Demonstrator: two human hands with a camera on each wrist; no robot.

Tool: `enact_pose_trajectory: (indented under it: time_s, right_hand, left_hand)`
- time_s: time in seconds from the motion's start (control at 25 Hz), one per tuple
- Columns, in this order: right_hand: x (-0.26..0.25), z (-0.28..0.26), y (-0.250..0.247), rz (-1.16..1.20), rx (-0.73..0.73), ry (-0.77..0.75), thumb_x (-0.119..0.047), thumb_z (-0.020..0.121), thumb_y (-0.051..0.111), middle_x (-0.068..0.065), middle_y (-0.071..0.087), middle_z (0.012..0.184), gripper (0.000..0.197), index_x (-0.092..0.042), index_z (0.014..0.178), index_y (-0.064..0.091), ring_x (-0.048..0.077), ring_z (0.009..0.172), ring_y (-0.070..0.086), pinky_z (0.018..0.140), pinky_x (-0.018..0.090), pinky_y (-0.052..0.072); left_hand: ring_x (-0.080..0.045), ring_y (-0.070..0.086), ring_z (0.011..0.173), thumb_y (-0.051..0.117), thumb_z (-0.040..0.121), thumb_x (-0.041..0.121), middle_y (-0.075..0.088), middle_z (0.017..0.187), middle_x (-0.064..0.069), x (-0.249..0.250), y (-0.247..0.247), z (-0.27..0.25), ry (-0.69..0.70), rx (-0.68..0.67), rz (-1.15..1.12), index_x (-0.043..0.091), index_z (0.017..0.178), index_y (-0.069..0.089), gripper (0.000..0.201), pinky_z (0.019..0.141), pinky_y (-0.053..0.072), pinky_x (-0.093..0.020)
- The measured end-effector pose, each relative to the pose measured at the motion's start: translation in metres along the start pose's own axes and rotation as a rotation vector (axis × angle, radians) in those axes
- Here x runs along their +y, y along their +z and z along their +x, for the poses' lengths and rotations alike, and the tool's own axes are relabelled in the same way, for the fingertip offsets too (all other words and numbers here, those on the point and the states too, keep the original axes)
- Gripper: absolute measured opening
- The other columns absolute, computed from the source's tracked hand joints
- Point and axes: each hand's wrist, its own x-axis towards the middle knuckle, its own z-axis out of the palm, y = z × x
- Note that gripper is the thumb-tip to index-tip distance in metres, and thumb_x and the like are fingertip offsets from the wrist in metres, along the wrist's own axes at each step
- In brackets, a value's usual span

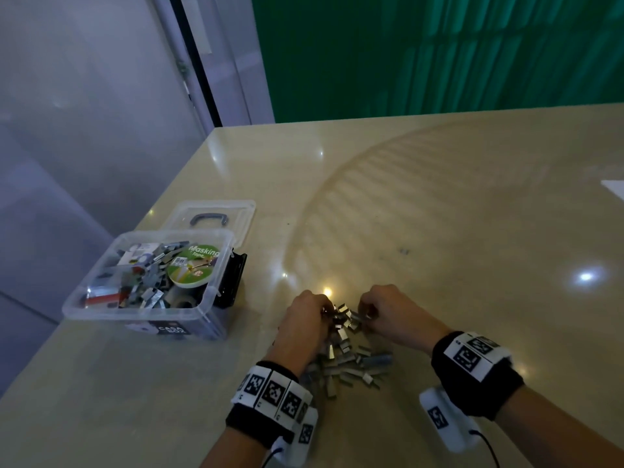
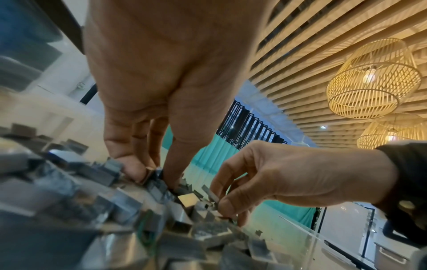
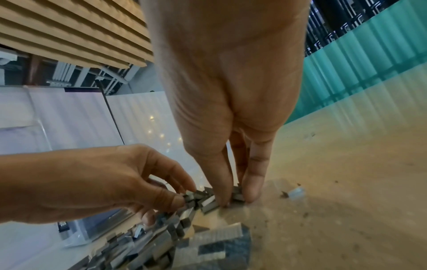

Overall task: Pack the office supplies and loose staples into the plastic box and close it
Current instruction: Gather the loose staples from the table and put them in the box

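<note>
1. Head view: the plastic box [image 1: 148, 282] stood open near the left edge of the desk [image 1: 439, 214], already holding a masking tape roll [image 1: 194, 266] and many staple strips. Its lid [image 1: 216, 219] lay flat behind it, towards the far edge. The loose staples [image 1: 347, 352] were heaped near the desk's near edge, well apart from the box. Left hand [image 1: 304, 327] and right hand [image 1: 391, 315] were both at the far end of the heap.
2. Left wrist view: left fingertips [image 2: 136, 171] were curled and pinched staple strips.
3. Right wrist view: the right thumb and fingers [image 3: 251, 184] were closed round a small clump of strips.
4. Judgement: gathering step in hand; much of the heap is unpacked. Next move calls for a firm two-handed scoop, a level carry to the box, release inside it, repeats, then the lid.
</note>
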Motion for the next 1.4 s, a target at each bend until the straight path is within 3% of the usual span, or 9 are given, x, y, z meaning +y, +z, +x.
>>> enact_pose_trajectory:
  time_s: [0.24, 0.36, 0.56, 0.68, 0.84, 1.0, 1.12, 1.28, 1.4]
  right_hand:
    - [0.004, -0.002, -0.005, 0.118, 0.022, 0.046, -0.025, 0.092, 0.068, 0.003, 0.065, 0.099, 0.014, -0.012, 0.095, 0.07, 0.016, 0.087, 0.062, 0.079, 0.033, 0.055]
    - [0.008, -0.001, -0.005, 0.162, 0.014, 0.089, -0.024, 0.092, 0.069, -0.001, 0.061, 0.104, 0.011, -0.017, 0.1, 0.066, 0.013, 0.091, 0.059, 0.077, 0.024, 0.05]
    - [0.017, -0.001, -0.003, 0.239, 0.064, 0.135, -0.023, 0.089, 0.073, -0.003, 0.062, 0.098, 0.012, -0.022, 0.098, 0.065, 0.009, 0.086, 0.058, 0.062, 0.013, 0.036]
    - [0.02, -0.003, 0.003, 0.26, 0.108, 0.154, -0.025, 0.09, 0.073, -0.002, 0.063, 0.097, 0.012, -0.022, 0.097, 0.065, 0.009, 0.085, 0.058, 0.061, 0.015, 0.036]
    - [0.02, -0.007, 0.011, 0.272, 0.161, 0.161, -0.024, 0.09, 0.073, 0.001, 0.065, 0.097, 0.015, -0.016, 0.1, 0.067, 0.015, 0.088, 0.06, 0.069, 0.024, 0.044]
    - [0.02, -0.008, 0.013, 0.305, 0.182, 0.165, -0.024, 0.09, 0.073, -0.001, 0.064, 0.093, 0.012, -0.018, 0.098, 0.065, 0.014, 0.084, 0.06, 0.063, 0.019, 0.04]
    - [0.023, -0.009, 0.013, 0.353, 0.182, 0.167, -0.023, 0.089, 0.074, 0.0, 0.065, 0.09, 0.011, -0.02, 0.093, 0.064, 0.014, 0.081, 0.063, 0.064, 0.021, 0.044]
    - [0.027, -0.012, 0.013, 0.459, 0.192, 0.163, -0.019, 0.089, 0.075, 0.002, 0.07, 0.089, 0.01, -0.019, 0.09, 0.065, 0.017, 0.081, 0.069, 0.074, 0.035, 0.059]
    - [0.028, -0.013, 0.013, 0.468, 0.199, 0.152, -0.018, 0.088, 0.075, 0.002, 0.071, 0.087, 0.012, -0.021, 0.088, 0.064, 0.016, 0.081, 0.07, 0.075, 0.033, 0.058]
  left_hand:
    - [-0.009, 0.066, 0.09, 0.062, 0.095, 0.014, 0.071, 0.109, 0.0, 0.005, -0.003, -0.004, 0.015, 0.03, -0.062, 0.02, 0.113, 0.072, 0.021, 0.081, 0.052, -0.018]
    - [-0.009, 0.065, 0.093, 0.065, 0.094, 0.019, 0.068, 0.113, 0.0, 0.009, -0.001, 0.0, 0.066, 0.035, -0.05, 0.02, 0.117, 0.07, 0.023, 0.08, 0.051, -0.018]
    - [-0.024, 0.044, 0.122, 0.068, 0.092, 0.032, 0.051, 0.13, -0.004, 0.014, 0.01, 0.009, 0.103, -0.084, 0.159, 0.021, 0.132, 0.06, 0.042, 0.1, 0.048, -0.037]
    - [-0.026, 0.047, 0.116, 0.067, 0.092, 0.033, 0.053, 0.121, -0.006, 0.02, 0.015, 0.015, 0.094, -0.071, 0.226, 0.018, 0.121, 0.066, 0.033, 0.096, 0.049, -0.038]
    - [-0.024, 0.058, 0.102, 0.071, 0.089, 0.028, 0.064, 0.103, -0.005, 0.022, 0.022, 0.022, 0.056, -0.034, 0.1, 0.018, 0.103, 0.07, 0.017, 0.087, 0.055, -0.041]
    - [-0.021, 0.065, 0.089, 0.071, 0.089, 0.023, 0.068, 0.095, -0.004, 0.02, 0.021, 0.022, 0.031, -0.028, -0.019, 0.018, 0.101, 0.065, 0.014, 0.081, 0.058, -0.038]
    - [-0.022, 0.062, 0.095, 0.069, 0.09, 0.022, 0.067, 0.098, -0.004, 0.02, 0.023, 0.019, 0.081, -0.008, 0.03, 0.019, 0.103, 0.065, 0.013, 0.083, 0.056, -0.038]
    - [-0.022, 0.057, 0.102, 0.073, 0.086, 0.035, 0.06, 0.108, -0.003, 0.024, 0.025, 0.017, 0.163, -0.053, 0.125, 0.024, 0.109, 0.069, 0.026, 0.085, 0.056, -0.042]
    - [-0.024, 0.047, 0.11, 0.072, 0.087, 0.033, 0.053, 0.112, -0.003, 0.032, 0.023, 0.013, 0.171, -0.103, 0.281, 0.026, 0.104, 0.071, 0.019, 0.09, 0.051, -0.043]
